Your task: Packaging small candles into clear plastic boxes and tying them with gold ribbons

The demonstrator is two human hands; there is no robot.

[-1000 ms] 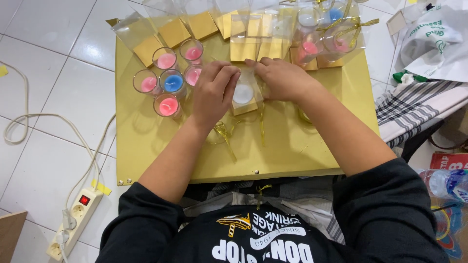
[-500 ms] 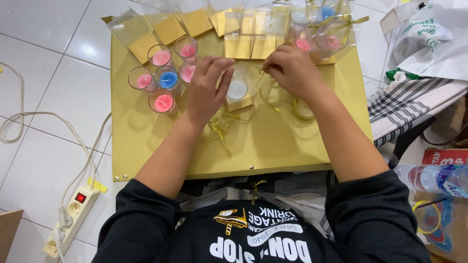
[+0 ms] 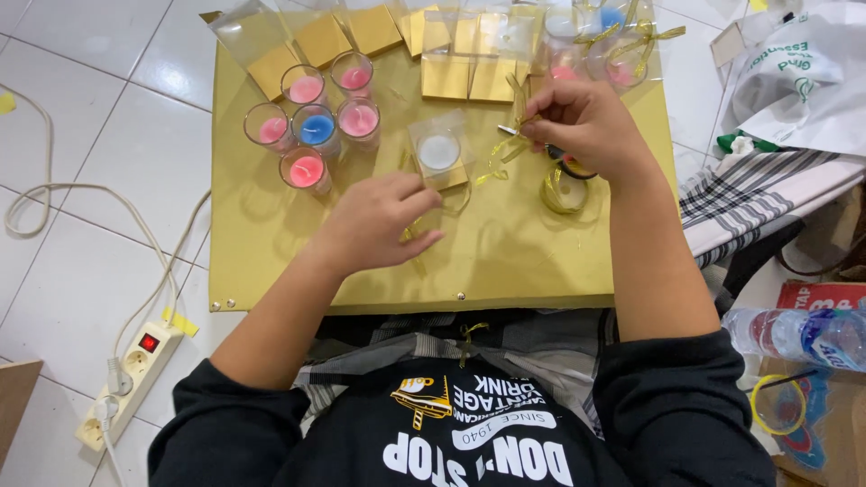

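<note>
Pinching gold ribbon [image 3: 505, 149], right hand [image 3: 586, 126] fingers close near the bagged white candle [image 3: 439, 153]; left hand [image 3: 374, 221] fingers loosely curled on another ribbon strand [image 3: 417, 236] at centre frame.

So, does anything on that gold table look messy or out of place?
Nothing is spilled or broken. The glass candles stand upright in a tidy cluster, and the white candle sits in its clear bag. Only the loose gold ribbon curls untidily near the right hand, with another strand under the left hand.
</note>
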